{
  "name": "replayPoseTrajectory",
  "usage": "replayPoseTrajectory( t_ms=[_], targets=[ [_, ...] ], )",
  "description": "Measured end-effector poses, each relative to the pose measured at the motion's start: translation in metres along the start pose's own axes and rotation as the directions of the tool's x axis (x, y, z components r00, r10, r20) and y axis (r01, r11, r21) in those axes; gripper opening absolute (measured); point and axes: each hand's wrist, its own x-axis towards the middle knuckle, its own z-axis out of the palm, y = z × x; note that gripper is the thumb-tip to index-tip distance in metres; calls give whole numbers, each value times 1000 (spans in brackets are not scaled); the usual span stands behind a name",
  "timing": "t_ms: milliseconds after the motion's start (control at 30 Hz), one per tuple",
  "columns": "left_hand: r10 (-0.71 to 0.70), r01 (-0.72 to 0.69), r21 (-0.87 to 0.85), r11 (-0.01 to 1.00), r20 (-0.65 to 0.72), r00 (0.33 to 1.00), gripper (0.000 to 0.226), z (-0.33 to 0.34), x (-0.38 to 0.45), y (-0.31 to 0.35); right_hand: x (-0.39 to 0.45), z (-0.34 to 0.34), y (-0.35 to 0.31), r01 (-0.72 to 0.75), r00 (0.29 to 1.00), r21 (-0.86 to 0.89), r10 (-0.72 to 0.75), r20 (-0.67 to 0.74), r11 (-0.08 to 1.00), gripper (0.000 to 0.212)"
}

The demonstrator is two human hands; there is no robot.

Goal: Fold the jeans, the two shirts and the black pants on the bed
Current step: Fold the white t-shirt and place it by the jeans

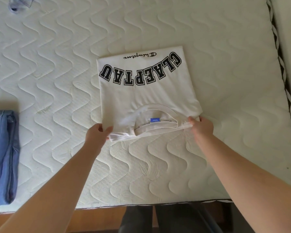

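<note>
Corners of the white shirt [146, 91], lying mid-frame on the bed [225, 47], are pinched by the left hand [97, 134] and right hand [202, 126], seemingly so the collar end can be folded over

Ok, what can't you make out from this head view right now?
- Jeans: cut off by the left edge, so the full fold is unseen.
- Pale blue garment: cut off by the top edge, only a scrap shows.
- Black pants: not in view.
- White shirt: blue neck label too small to read; sleeves tucked beneath.
</note>
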Motion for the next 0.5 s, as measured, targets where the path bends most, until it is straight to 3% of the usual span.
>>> replayPoseTrajectory(
  t_ms=[100,233,400,500],
  targets=[
    [-57,65,-50,997,139,989,21,18,-23,-7,12,-15,-8,8,999,-42,-10,-39,999,20],
    [-110,137,-98,986,244,964,24,54,-58,-16,29,-39,-14,39,996,-18,-40,-84,999,7],
    [-205,265,-151,952,326,923,24,115,-106,-22,42,-74,-23,145,973,-70,-155,-173,987,26],
    [-235,312,-153,938,384,893,28,149,-126,-16,52,-95,-25,174,961,-85,-188,-201,981,25]
  ],
)
